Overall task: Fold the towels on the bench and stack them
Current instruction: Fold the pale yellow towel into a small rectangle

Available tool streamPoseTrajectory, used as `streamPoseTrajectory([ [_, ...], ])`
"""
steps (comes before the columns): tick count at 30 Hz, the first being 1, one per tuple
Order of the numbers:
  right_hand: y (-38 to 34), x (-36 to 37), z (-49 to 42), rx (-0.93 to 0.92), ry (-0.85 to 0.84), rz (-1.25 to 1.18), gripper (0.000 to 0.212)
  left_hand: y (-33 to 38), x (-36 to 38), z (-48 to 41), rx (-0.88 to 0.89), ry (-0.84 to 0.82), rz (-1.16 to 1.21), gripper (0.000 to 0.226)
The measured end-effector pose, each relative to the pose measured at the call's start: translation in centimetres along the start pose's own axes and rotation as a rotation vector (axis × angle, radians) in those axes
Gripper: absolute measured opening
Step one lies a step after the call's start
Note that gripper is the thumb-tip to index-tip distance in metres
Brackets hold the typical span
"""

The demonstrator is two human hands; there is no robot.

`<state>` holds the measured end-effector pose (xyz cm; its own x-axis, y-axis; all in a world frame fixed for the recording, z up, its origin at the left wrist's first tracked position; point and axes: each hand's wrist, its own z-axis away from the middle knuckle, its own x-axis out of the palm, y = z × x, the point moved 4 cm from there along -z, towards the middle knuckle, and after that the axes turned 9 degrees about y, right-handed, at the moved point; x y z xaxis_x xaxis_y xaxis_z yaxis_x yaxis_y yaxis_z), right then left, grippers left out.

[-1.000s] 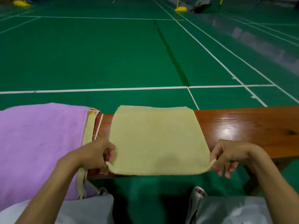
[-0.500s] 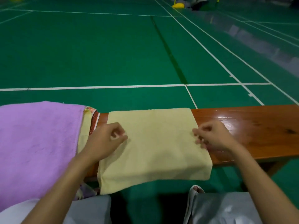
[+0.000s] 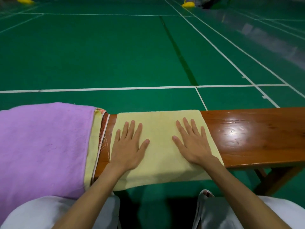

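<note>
A pale yellow towel (image 3: 160, 146) lies folded across the brown wooden bench (image 3: 252, 134), its near edge hanging over the front. My left hand (image 3: 129, 144) presses flat on its left half, fingers straight and spread. My right hand (image 3: 192, 142) presses flat on its right half in the same way. To the left a purple towel (image 3: 42, 146) covers a pile of other cloths (image 3: 97, 138), of which a yellow layer and an orange patterned edge show.
The bench's glossy top runs bare to the right of the yellow towel. Behind it spreads a green sports court floor (image 3: 115, 52) with white lines. Yellow objects (image 3: 188, 4) sit far off. My knees in grey fabric (image 3: 214, 212) are below the bench.
Both hands let go of the towel's near corners after carrying them over to the far side. They now lie flat and spread on the folded towel.
</note>
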<state>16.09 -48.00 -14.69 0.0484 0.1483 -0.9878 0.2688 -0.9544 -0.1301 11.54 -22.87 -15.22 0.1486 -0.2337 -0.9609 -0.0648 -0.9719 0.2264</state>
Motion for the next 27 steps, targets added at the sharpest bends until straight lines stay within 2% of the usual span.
streamPoseTrajectory([
  [5, 2.4, -0.8, 0.5, 0.145, 0.006, -0.012, 0.074, -0.2, -0.4, 0.3, -0.002, 0.009, 0.061, 0.082],
  [8, 2.0, -1.2, 0.7, 0.174, 0.064, -0.108, 0.07, -0.1, -1.4, 0.3, -0.022, 0.018, 0.256, 0.075],
  [10, 2.1, -2.4, 0.8, 0.248, 0.208, -0.243, 0.065, -0.4, -2.9, 0.5, -0.095, 0.149, 0.347, 0.064],
  [12, 2.9, -3.9, 1.1, 0.359, 0.355, -0.318, 0.055, -1.4, -4.4, 0.8, -0.21, 0.339, 0.275, 0.053],
  [13, 3.4, -4.5, 1.1, 0.41, 0.385, -0.307, 0.048, -2.0, -4.8, 0.9, -0.3, 0.376, 0.24, 0.052],
  [15, 4.4, -4.8, 1.1, 0.49, 0.389, -0.249, 0.035, -3.3, -4.6, 1.0, -0.463, 0.322, 0.228, 0.053],
  [17, 5.1, -4.8, 1.1, 0.541, 0.399, -0.238, 0.028, -3.7, -4.2, 1.0, -0.521, 0.26, 0.25, 0.052],
  [22, 5.9, -4.3, 0.2, 0.586, 0.244, -0.291, 0.017, -3.2, -4.3, 0.8, -0.512, 0.27, 0.355, 0.032],
  [25, 6.5, -4.0, -0.4, 0.537, 0.136, -0.316, 0.015, -3.6, -4.7, 0.5, -0.461, 0.259, 0.408, 0.013],
  [27, 6.8, -4.2, -0.6, 0.463, 0.135, -0.381, 0.016, -3.8, -5.0, 0.3, -0.451, 0.273, 0.473, 0.009],
])
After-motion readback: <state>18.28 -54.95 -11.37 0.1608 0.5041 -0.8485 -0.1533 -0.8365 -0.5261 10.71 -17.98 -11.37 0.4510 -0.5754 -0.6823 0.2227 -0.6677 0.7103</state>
